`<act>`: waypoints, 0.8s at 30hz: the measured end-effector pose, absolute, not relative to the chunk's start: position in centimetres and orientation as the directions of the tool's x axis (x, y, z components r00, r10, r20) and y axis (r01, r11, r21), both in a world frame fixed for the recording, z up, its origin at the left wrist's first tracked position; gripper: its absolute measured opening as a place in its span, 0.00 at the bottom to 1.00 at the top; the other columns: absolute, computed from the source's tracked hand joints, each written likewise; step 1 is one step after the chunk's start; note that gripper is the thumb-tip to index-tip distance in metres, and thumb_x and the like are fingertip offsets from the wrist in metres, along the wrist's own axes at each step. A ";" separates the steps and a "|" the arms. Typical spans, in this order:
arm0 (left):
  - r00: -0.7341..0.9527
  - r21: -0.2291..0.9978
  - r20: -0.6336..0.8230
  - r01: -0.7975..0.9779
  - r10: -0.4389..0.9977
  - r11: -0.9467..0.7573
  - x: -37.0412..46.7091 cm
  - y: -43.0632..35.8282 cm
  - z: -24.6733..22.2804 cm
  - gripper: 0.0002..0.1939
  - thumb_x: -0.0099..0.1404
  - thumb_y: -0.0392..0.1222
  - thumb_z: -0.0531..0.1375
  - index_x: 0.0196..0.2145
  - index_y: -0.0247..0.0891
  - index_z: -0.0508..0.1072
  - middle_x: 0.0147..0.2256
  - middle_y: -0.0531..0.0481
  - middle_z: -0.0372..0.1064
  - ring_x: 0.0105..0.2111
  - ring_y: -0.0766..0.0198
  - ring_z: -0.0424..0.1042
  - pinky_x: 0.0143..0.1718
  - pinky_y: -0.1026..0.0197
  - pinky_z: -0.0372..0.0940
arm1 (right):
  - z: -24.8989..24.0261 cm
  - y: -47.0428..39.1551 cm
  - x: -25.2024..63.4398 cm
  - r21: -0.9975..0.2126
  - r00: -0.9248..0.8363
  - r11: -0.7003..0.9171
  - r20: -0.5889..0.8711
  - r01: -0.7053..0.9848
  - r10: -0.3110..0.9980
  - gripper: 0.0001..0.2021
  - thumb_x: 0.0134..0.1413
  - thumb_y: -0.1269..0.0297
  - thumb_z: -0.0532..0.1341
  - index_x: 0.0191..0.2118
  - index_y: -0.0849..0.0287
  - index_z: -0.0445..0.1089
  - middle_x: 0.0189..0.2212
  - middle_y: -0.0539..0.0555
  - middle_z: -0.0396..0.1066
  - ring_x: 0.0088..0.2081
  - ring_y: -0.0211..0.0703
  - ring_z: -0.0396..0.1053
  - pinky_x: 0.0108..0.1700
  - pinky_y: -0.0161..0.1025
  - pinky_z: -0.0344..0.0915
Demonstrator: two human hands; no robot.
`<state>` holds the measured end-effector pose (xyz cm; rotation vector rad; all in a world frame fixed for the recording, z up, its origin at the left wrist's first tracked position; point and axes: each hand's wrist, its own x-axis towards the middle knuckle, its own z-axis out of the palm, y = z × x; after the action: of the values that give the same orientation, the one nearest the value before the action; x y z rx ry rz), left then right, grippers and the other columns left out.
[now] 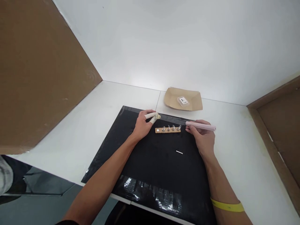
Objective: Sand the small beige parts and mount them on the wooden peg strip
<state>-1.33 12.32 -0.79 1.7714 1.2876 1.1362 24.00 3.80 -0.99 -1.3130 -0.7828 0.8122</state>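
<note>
My left hand point(143, 125), with white covers on its thumb and a finger, pinches a small, round, pale-yellowish piece point(158, 117) near the mat's far edge. Its details are too small to make out. In my right hand point(203, 137) is a long, straight, pale pink stick point(201, 126), held roughly level and pointing left. Between the hands lies a narrow tan strip point(167, 130) with several shiny, clear-looking round pieces standing up along it and a white dot at its left end. Closer to me, a short silver rod point(179, 152) rests on the black mat point(150, 162).
Behind the mat, against the white wall, stands a brown paper tray point(169, 99) holding a small clear case point(183, 101) with a black-and-white label. Brown boards rise at the left point(47, 75) and right point(281, 125) of the white table point(103, 115).
</note>
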 end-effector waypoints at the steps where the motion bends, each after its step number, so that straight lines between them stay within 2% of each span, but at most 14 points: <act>1: 0.142 0.878 0.264 0.375 0.954 -0.299 -1.3 12.3 -0.8 0.07 0.67 0.41 0.66 0.43 0.45 0.82 0.51 0.47 0.77 0.57 0.53 0.71 0.63 0.48 0.65 | -0.9 3.8 24.0 -0.995 0.509 0.078 0.039 -0.056 0.860 0.29 0.43 0.54 0.79 0.49 0.57 0.70 0.40 0.54 0.81 0.37 0.45 0.81 0.44 0.48 0.83; 5: 0.155 0.881 0.294 0.338 0.943 -0.331 -1.3 11.7 -0.6 0.06 0.68 0.42 0.65 0.42 0.44 0.82 0.50 0.47 0.77 0.57 0.54 0.71 0.63 0.48 0.65 | -0.3 3.4 23.5 -0.994 0.501 0.105 0.089 -0.003 0.861 0.22 0.44 0.55 0.78 0.43 0.58 0.74 0.38 0.54 0.80 0.32 0.42 0.79 0.40 0.44 0.83; 9: 0.219 0.912 0.328 0.181 0.919 -0.368 -1.4 10.2 0.1 0.09 0.68 0.48 0.66 0.41 0.43 0.83 0.49 0.44 0.77 0.54 0.53 0.73 0.59 0.48 0.69 | 1.6 1.8 22.0 -0.982 0.512 0.179 0.185 0.063 0.839 0.17 0.49 0.57 0.76 0.41 0.57 0.74 0.41 0.53 0.80 0.29 0.40 0.78 0.36 0.42 0.82; 12: 0.439 0.962 0.241 0.013 0.866 -0.274 -1.5 8.8 1.4 0.13 0.66 0.54 0.67 0.40 0.42 0.84 0.46 0.44 0.77 0.48 0.53 0.76 0.52 0.51 0.73 | 3.7 -0.8 20.3 -0.951 0.459 0.259 0.307 0.166 0.834 0.10 0.55 0.63 0.72 0.41 0.55 0.74 0.43 0.53 0.79 0.28 0.40 0.78 0.33 0.40 0.81; 14: 0.633 0.988 0.153 -0.071 0.759 -0.140 -1.4 7.7 2.2 0.15 0.65 0.55 0.69 0.38 0.42 0.84 0.42 0.45 0.77 0.43 0.55 0.78 0.47 0.53 0.74 | 5.1 -3.2 19.2 -0.907 0.379 0.321 0.407 0.271 0.831 0.08 0.57 0.68 0.69 0.41 0.53 0.74 0.45 0.53 0.78 0.30 0.39 0.78 0.31 0.39 0.80; 17: 0.815 0.997 0.058 -0.072 0.577 0.001 -1.0 5.9 2.9 0.16 0.64 0.55 0.69 0.37 0.38 0.84 0.38 0.45 0.77 0.38 0.58 0.77 0.41 0.57 0.73 | 6.5 -7.1 17.8 -0.831 0.276 0.398 0.517 0.388 0.811 0.12 0.58 0.75 0.67 0.44 0.51 0.73 0.45 0.52 0.76 0.32 0.39 0.79 0.31 0.38 0.80; 19: 0.878 0.999 0.009 -0.025 0.479 0.027 -0.6 4.6 2.8 0.16 0.65 0.52 0.69 0.39 0.34 0.83 0.37 0.45 0.76 0.37 0.61 0.76 0.40 0.60 0.71 | 6.6 -9.6 17.4 -0.793 0.201 0.401 0.532 0.459 0.822 0.16 0.57 0.78 0.66 0.46 0.51 0.73 0.46 0.52 0.76 0.33 0.39 0.79 0.31 0.36 0.79; 22: 0.920 0.999 0.022 -0.010 0.391 -0.033 -0.3 3.0 2.3 0.12 0.68 0.46 0.67 0.41 0.33 0.83 0.42 0.43 0.76 0.40 0.62 0.76 0.44 0.61 0.70 | 5.8 -12.5 17.2 -0.698 0.107 0.383 0.549 0.605 0.829 0.19 0.52 0.78 0.70 0.47 0.51 0.76 0.46 0.53 0.78 0.36 0.41 0.80 0.33 0.34 0.80; 24: 0.918 0.994 0.071 -0.033 0.391 -0.102 -0.2 2.4 2.0 0.09 0.68 0.42 0.66 0.41 0.34 0.83 0.46 0.42 0.76 0.43 0.62 0.76 0.48 0.60 0.70 | 5.1 -13.8 17.1 -0.676 0.179 0.358 0.588 0.645 0.789 0.20 0.52 0.80 0.69 0.48 0.51 0.76 0.47 0.53 0.77 0.33 0.39 0.79 0.31 0.33 0.79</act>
<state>-0.18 2.38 2.02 1.6408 0.2794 0.3646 17.10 -13.79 5.05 -1.3471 -1.5258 0.1653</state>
